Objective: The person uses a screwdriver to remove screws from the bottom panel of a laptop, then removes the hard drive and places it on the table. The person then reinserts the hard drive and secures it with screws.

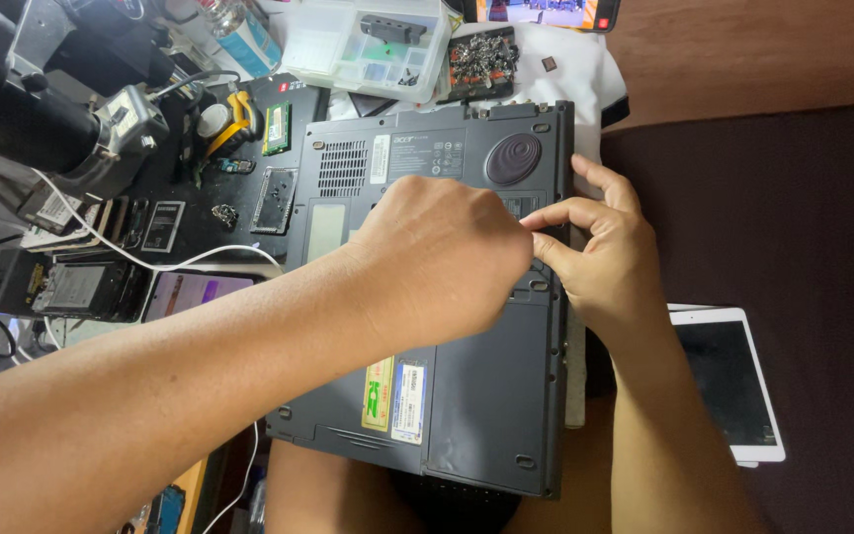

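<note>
so there's a dark grey laptop (467,396) flipped upside down, bottom panel facing up, sitting partly on the person's lap and partly against the edge of the cluttered worktop (180,168). the left hand (442,259) is curled into a loose fist right over the middle of the underside, knuckles up, and it hides whatever the fingertips are doing, so i can't tell if it's pinching something. the right hand (595,259) sits at the laptop's right edge, thumb and forefinger drawn close together and pressed against the casing, the other fingers spread out along the side. the two hands are almost touching.

on the worktop to the left there's a white cable (150,259), some small circuit boards (276,127), yellow-handled pliers (234,119) and a clear plastic parts box (368,44) up top. a small tray of metal bits (483,61) sits on a white cloth (575,69) behind the laptop. a white tablet (733,386) lies off to the right on a dark surface.
</note>
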A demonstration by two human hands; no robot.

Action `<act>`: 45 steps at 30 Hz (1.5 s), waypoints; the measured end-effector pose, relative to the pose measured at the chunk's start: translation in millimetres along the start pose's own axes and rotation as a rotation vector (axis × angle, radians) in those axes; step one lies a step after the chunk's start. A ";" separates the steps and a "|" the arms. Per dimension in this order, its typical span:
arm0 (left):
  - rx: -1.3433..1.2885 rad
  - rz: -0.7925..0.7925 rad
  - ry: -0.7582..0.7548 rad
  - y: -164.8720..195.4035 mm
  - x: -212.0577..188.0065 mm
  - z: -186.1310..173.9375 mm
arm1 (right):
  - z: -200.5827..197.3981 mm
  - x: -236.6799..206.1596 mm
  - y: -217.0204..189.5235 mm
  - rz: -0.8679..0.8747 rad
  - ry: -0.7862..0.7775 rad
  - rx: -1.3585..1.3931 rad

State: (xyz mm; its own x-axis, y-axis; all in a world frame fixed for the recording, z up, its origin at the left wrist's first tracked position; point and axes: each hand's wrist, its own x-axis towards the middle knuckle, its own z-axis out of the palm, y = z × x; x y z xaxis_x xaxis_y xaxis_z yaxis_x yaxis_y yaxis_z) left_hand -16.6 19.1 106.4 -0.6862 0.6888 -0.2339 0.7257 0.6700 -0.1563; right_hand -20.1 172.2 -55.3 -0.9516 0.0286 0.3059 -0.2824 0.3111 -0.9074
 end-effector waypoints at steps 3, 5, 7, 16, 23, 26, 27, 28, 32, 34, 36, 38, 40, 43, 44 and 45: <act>0.000 0.004 -0.001 -0.4 -0.6 -1.1 | 0.0 -1.0 -0.8 0.016 -0.009 0.007; -0.007 0.013 0.001 0.0 -1.1 -1.0 | 0.4 -1.5 -1.9 0.005 -0.002 0.016; -0.011 0.013 -0.009 0.3 -1.0 -0.9 | 0.7 -1.9 -3.1 0.002 0.001 0.019; -0.094 -0.103 -0.008 2.1 9.4 -3.8 | 0.1 -0.1 -5.5 0.050 -0.023 -0.001; 0.078 0.302 0.066 2.4 13.1 0.3 | -2.3 -2.1 -5.5 0.009 -0.017 0.010; 0.128 0.322 0.148 0.9 12.8 1.0 | -2.2 -1.8 -4.6 0.011 -0.016 0.056; 0.149 0.289 0.172 -0.6 14.0 0.6 | -0.9 -0.8 -4.1 0.027 -0.011 0.082; 0.148 0.224 0.090 -0.7 15.9 0.6 | 0.0 -0.8 -3.4 0.046 -0.010 0.074; 0.132 0.149 -0.126 3.1 17.7 3.1 | 2.1 -1.2 1.9 0.021 0.000 0.055; 0.134 0.243 0.045 3.9 14.3 5.0 | 2.0 -0.3 5.7 -0.042 -0.001 0.034; 0.134 0.356 0.441 2.0 9.5 6.3 | -0.1 -0.9 9.1 -0.100 -0.029 -0.005; 0.062 0.167 0.159 -0.6 11.8 7.3 | -0.3 -1.6 11.0 -0.077 -0.029 0.042; 0.056 0.080 0.005 -1.9 14.1 8.3 | 0.7 -0.1 11.6 -0.053 -0.019 0.056; 0.098 0.141 0.046 4.0 14.6 11.6 | 0.9 -0.8 9.5 -0.036 -0.025 0.058; 0.097 0.185 0.131 6.7 15.0 12.4 | -0.5 -1.6 8.5 -0.064 -0.039 0.081; 0.099 0.226 0.217 8.0 15.1 12.6 | -1.5 -1.8 7.5 -0.095 -0.053 0.105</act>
State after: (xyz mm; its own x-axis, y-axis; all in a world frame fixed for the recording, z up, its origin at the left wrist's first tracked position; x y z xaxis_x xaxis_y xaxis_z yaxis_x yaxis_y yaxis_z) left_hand -20.5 31.4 89.5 -0.4943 0.8669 -0.0651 0.8547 0.4709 -0.2186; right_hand -20.2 175.9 -62.3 -0.9241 -0.0479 0.3791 -0.3804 0.2090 -0.9009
